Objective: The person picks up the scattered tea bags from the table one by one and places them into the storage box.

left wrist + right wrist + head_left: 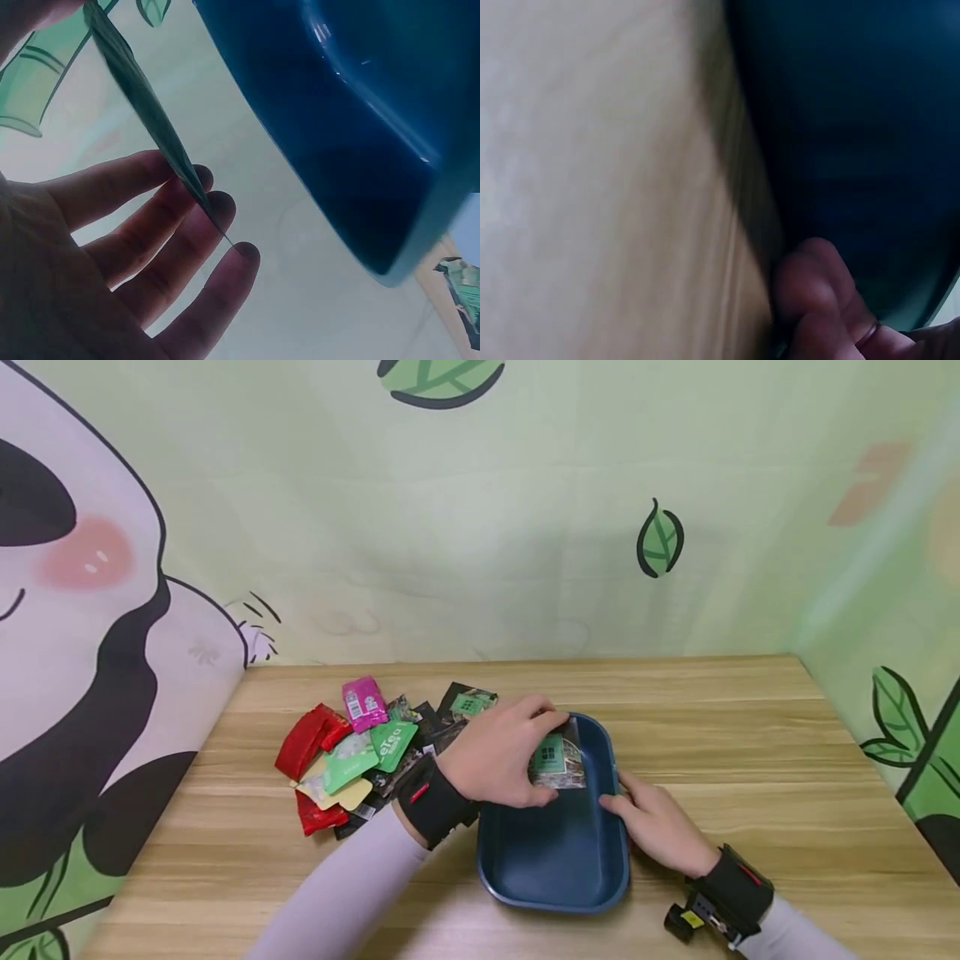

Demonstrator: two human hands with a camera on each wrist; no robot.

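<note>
Over the far end of a blue rectangular tray [553, 860], my left hand [498, 747] pinches a dark sachet with a green label [564, 760] between thumb and fingers. The left wrist view shows that sachet [142, 94] edge-on, held by thumb and fingertips, apart from the tray's wall [330, 142]. My right hand [660, 822] grips the tray's right side, its thumb over the rim. In the right wrist view, curled fingers [817, 289] press against the tray's outer wall [855, 150].
Left of the tray lies a loose pile of packets: red ones [302, 743], a pink one [365, 703], green ones [351, 762], a pale yellow one [350, 794] and dark ones, partly behind my left hand. All lie on a wooden table [720, 718] before a printed backdrop [480, 527].
</note>
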